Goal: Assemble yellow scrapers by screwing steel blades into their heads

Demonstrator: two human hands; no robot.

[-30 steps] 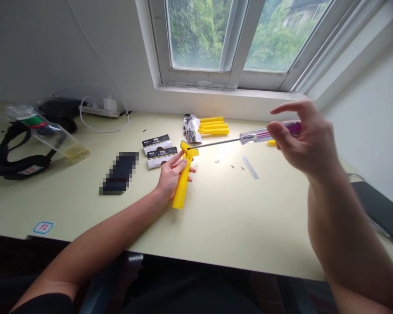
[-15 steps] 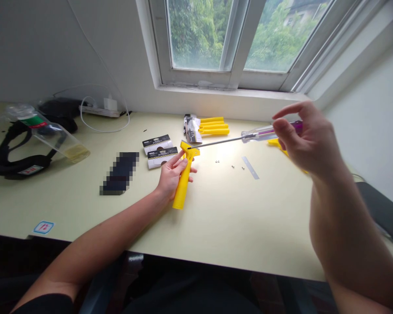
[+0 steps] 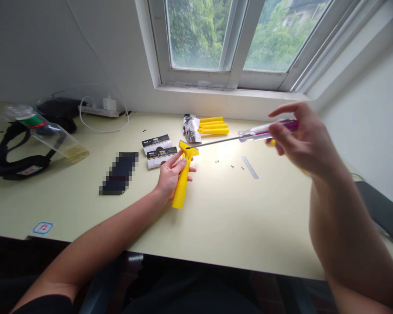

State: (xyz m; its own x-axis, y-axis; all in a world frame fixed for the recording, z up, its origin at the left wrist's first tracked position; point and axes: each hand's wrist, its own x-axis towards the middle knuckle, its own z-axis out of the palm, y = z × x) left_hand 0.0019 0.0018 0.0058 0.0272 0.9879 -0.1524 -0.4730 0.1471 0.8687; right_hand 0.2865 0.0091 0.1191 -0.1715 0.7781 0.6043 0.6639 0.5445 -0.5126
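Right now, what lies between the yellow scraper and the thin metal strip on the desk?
In the head view, a few tiny metal screws lie on the desk between the yellow scraper and the thin metal strip.

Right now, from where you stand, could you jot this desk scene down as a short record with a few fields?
Left hand: grips a yellow plastic scraper handle, held upright on the desk
Right hand: holds a screwdriver with a clear and purple handle, raised above the desk
Screwdriver tip: at the head of the yellow handle
Nearby on the desk: small screws, a thin metal strip, carded packets, more yellow handles
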